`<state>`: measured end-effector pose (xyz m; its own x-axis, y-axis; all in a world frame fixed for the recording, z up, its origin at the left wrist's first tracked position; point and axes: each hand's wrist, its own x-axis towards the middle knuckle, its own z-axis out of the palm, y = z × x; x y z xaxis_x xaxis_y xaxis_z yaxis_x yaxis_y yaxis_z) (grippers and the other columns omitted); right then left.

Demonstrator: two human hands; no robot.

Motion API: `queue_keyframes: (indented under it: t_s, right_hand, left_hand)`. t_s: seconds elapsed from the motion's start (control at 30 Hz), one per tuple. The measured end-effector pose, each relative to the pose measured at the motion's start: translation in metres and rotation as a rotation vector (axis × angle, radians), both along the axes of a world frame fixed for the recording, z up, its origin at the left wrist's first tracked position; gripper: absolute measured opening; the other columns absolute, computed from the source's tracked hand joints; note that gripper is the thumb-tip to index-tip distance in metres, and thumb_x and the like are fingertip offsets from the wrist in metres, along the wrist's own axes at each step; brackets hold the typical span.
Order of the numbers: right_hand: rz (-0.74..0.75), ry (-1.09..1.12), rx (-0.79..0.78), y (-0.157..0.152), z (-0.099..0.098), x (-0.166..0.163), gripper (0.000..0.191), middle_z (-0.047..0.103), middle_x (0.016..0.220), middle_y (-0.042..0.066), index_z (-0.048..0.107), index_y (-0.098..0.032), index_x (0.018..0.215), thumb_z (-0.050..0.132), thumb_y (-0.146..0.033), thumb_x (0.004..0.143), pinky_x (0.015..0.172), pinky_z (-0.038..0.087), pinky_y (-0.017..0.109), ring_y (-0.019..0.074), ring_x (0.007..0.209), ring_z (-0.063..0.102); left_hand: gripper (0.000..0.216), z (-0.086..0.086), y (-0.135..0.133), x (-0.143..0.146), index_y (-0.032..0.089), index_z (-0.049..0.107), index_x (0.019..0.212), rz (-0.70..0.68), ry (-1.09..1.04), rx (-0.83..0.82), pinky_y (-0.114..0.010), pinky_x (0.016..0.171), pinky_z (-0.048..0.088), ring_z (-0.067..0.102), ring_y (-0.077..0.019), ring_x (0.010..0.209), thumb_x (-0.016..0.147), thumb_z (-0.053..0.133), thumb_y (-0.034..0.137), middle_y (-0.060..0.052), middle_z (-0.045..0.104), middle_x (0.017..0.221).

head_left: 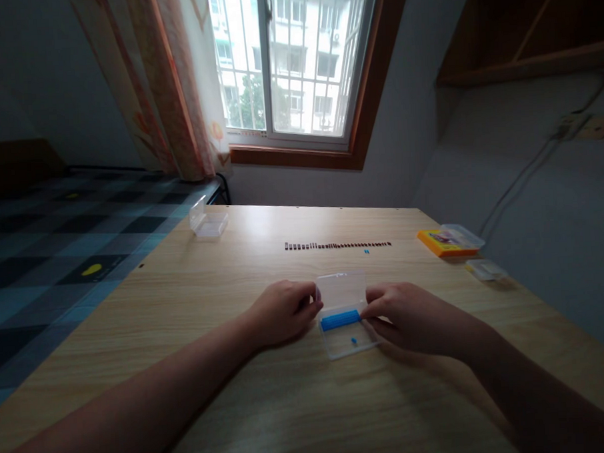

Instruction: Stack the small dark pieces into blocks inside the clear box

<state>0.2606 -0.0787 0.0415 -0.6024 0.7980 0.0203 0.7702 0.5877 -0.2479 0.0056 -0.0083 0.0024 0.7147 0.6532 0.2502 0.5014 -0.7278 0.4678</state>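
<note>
A small clear plastic box (342,350) sits in front of me on the table, its lid (341,288) raised. Inside lies a tight row of small blue pieces (340,320), and one loose blue piece (354,341) is nearer to me. My left hand (288,310) has its fingers curled closed at the box's left edge, by the lid. On the right side, my right hand (403,312) grips the box, a fingertip at the right end of the blue row. Beyond the box runs a long line of small dark pieces (337,245), with a little blue piece (366,252) just in front of it.
Another open clear box (212,225) stands at the table's far left corner. Along the right edge are an orange-yellow box (445,243), a clear lid or tray (461,237) and a small clear case (485,270). A checked bed (82,229) adjoins on the left.
</note>
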Motion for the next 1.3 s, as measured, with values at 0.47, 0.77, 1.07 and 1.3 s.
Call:
queue_keyframes:
  t_s: [0.47,0.77,1.07,1.3]
  right_hand:
    - [0.006,-0.017,-0.024,0.0019,-0.0016,0.0007,0.024,0.066,0.082,0.004,0.077,-0.02,0.084,0.053,-0.018,0.09,0.066,0.039,0.023,0.0112,0.066,0.056]
    - [0.004,-0.024,-0.045,0.0014,0.0004,-0.0018,0.024,0.066,0.083,0.004,0.076,-0.019,0.085,0.053,-0.016,0.089,0.066,0.038,0.022,0.0109,0.07,0.057]
    - [-0.005,-0.037,-0.04,0.0017,-0.0002,-0.0022,0.023,0.066,0.083,0.002,0.074,-0.019,0.081,0.053,-0.015,0.089,0.065,0.037,0.022,0.0101,0.071,0.058]
    - [-0.002,-0.023,-0.054,0.0027,-0.0012,-0.0019,0.023,0.067,0.085,0.002,0.075,-0.02,0.085,0.052,-0.016,0.089,0.066,0.038,0.022,0.0099,0.072,0.058]
  left_hand:
    - [0.014,0.0,0.0008,-0.0001,0.02,0.063,0.079,-0.004,-0.002,-0.002,-0.024,0.057,0.037,0.052,-0.0136,0.058,0.089,0.054,0.026,0.002,0.061,0.064]
    - [0.014,-0.0012,0.0007,-0.0004,0.02,0.062,0.08,-0.008,-0.001,0.011,-0.024,0.058,0.037,0.053,-0.0139,0.059,0.09,0.055,0.026,0.002,0.061,0.065]
    - [0.014,-0.001,0.0005,-0.0002,0.02,0.062,0.08,-0.002,0.001,0.009,-0.024,0.058,0.036,0.052,-0.0141,0.059,0.089,0.054,0.026,0.002,0.061,0.065]
    - [0.015,-0.0006,0.0001,0.0003,0.019,0.062,0.079,-0.006,-0.005,0.015,-0.024,0.058,0.035,0.052,-0.0134,0.058,0.089,0.054,0.026,0.002,0.061,0.065]
